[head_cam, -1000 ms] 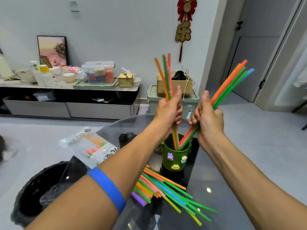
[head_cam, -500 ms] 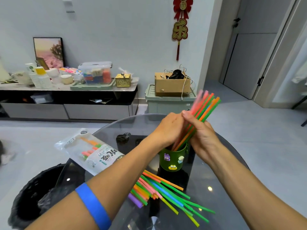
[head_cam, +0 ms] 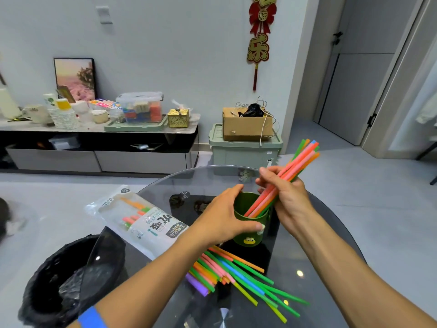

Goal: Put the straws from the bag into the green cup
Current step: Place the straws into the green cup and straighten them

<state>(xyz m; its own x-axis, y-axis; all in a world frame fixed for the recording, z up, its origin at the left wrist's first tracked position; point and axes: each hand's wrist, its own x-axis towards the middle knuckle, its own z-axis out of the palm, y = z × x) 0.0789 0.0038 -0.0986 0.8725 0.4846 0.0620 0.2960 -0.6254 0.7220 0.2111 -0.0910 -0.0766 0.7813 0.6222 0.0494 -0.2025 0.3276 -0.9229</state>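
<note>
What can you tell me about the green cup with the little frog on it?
The round dark green cup, plastic by the look of it, stands upright on the round glass table. A frog sticker and a small white one decorate its front. A bundle of colourful straws leans out of it to the right. The left hand grips its side; the right hand holds the straws beside its rim.

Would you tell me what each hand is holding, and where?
Left hand grips the green plastic cup around its side; right hand holds the colourful straw bundle mid-length.

Glossy glass table, smooth plastic straws — clear crinkly plastic bag, matt green cup.
</note>
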